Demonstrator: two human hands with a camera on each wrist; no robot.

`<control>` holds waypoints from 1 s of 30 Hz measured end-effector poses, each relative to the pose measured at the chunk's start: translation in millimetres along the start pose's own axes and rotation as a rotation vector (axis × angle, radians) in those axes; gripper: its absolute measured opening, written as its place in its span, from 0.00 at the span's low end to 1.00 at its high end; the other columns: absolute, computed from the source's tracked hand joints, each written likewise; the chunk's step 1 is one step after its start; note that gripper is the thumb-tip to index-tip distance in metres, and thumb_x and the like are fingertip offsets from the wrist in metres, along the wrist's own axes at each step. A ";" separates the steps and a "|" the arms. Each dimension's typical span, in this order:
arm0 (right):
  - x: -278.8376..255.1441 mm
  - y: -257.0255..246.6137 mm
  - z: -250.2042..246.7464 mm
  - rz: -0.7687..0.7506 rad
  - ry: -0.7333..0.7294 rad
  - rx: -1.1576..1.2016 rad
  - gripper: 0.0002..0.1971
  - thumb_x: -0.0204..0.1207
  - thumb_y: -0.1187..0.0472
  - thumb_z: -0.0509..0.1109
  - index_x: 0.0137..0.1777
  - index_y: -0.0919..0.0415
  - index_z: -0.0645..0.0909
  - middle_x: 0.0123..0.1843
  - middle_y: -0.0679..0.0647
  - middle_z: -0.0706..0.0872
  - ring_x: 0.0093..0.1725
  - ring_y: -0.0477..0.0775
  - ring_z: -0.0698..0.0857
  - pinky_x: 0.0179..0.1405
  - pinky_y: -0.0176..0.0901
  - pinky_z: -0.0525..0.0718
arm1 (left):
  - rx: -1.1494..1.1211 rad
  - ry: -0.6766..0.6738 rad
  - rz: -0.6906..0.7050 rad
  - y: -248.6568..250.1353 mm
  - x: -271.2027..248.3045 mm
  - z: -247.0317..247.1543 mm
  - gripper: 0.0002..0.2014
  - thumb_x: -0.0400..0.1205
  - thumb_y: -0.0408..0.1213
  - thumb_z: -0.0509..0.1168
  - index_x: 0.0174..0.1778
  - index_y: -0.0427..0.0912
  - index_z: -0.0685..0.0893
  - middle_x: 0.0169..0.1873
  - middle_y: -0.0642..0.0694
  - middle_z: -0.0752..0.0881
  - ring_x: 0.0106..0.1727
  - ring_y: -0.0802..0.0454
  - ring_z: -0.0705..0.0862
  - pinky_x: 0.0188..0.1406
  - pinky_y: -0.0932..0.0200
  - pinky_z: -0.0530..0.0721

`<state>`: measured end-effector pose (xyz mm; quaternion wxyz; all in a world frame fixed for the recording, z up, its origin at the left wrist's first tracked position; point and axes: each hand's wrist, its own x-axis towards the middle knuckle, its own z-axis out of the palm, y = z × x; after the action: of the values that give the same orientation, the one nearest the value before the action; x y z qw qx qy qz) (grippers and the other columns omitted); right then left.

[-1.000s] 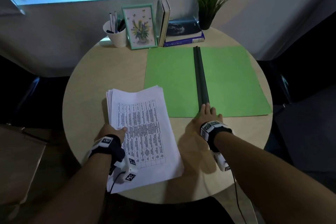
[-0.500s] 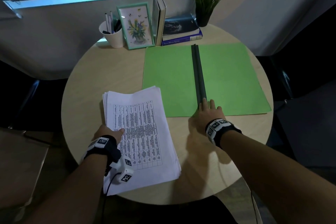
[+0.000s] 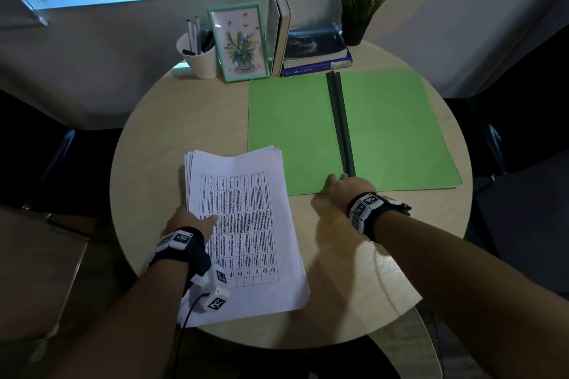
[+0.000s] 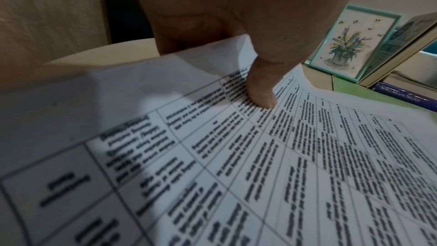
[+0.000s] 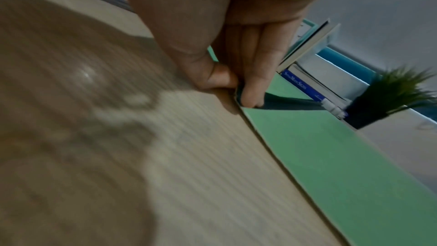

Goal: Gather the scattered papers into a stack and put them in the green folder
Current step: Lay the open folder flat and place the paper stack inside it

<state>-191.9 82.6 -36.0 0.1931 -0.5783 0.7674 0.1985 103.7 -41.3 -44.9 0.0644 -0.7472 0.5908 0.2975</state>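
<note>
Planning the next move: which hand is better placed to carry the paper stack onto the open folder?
Left. The left hand already grips the paper stack, thumb on top; the right hand pinches the green folder at its near edge.

Dim room, cyan strip glow at rear (wrist views blurred), wide-angle bending at edges.

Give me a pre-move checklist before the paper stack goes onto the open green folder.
1. Papers gathered into one stack: ok, though the far edges fan slightly.
2. Left hand grips the stack's left edge, thumb on top: ok.
3. Green folder lies open and flat: ok.
4. Right hand pinches the folder's near edge at the dark spine: ok.
5. Stack's far right corner already overlaps the folder's left flap: ok.
6. All sheets collected: cannot tell.
</note>
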 end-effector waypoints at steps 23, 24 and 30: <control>-55.4 98.7 -115.6 0.237 0.625 0.050 0.14 0.80 0.67 0.61 0.61 0.60 0.84 0.43 0.58 0.85 0.43 0.62 0.82 0.39 0.48 0.80 | 0.188 0.029 0.011 48.0 -16.0 -3.8 0.44 0.67 0.47 0.74 0.74 0.34 0.62 0.71 0.34 0.69 0.71 0.33 0.72 0.69 0.38 0.75; -56.3 101.8 -123.4 0.230 0.668 0.067 0.14 0.79 0.66 0.62 0.60 0.61 0.84 0.46 0.59 0.86 0.46 0.63 0.83 0.41 0.50 0.81 | 0.209 0.031 0.043 50.5 -19.8 -3.5 0.49 0.66 0.52 0.74 0.77 0.36 0.58 0.74 0.34 0.66 0.74 0.34 0.68 0.71 0.38 0.72; -61.6 96.4 -165.1 0.189 0.940 0.080 0.12 0.77 0.64 0.62 0.53 0.59 0.86 0.48 0.59 0.88 0.48 0.65 0.84 0.51 0.54 0.80 | -0.074 0.033 0.683 116.0 -64.6 -3.5 0.55 0.72 0.61 0.71 0.84 0.48 0.42 0.85 0.47 0.47 0.84 0.45 0.54 0.81 0.46 0.61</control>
<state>-280.1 69.7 144.1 -0.1715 -0.5252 0.8277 -0.0977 -10.0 -22.3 21.2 -0.0757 -0.5126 0.7966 0.3113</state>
